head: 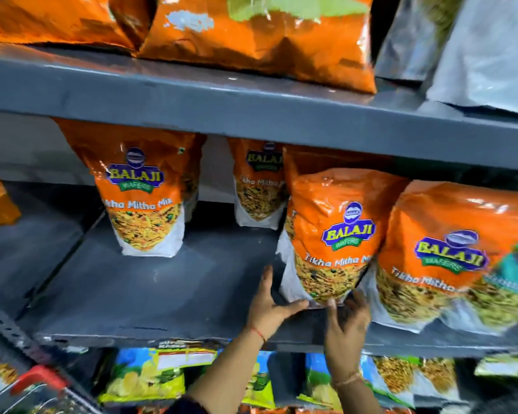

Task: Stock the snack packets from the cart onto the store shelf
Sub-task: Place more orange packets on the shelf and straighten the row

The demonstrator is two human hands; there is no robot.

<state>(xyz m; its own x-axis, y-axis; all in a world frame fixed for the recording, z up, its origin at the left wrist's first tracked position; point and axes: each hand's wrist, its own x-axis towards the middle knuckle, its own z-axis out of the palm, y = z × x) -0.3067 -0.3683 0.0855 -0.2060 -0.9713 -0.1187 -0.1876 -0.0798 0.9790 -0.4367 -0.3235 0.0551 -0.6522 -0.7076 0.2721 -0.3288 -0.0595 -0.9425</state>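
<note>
An orange Tikha Mitha Mix packet (pixel 332 234) stands upright near the front of the grey middle shelf (pixel 150 294). My left hand (pixel 271 306) grips its lower left corner, thumb along the bottom edge. My right hand (pixel 346 321) holds the bottom edge from the right. Another orange packet (pixel 449 255) leans beside it on the right. Two more of the same packets (pixel 141 189) (pixel 259 180) stand farther back on the shelf.
Big orange bags (pixel 251 34) and silver bags (pixel 476 49) fill the upper shelf. Green and blue packets (pixel 150 375) sit on the shelf below. The cart's red handle (pixel 39 380) and wire basket show at bottom left. Bare shelf lies left of my hands.
</note>
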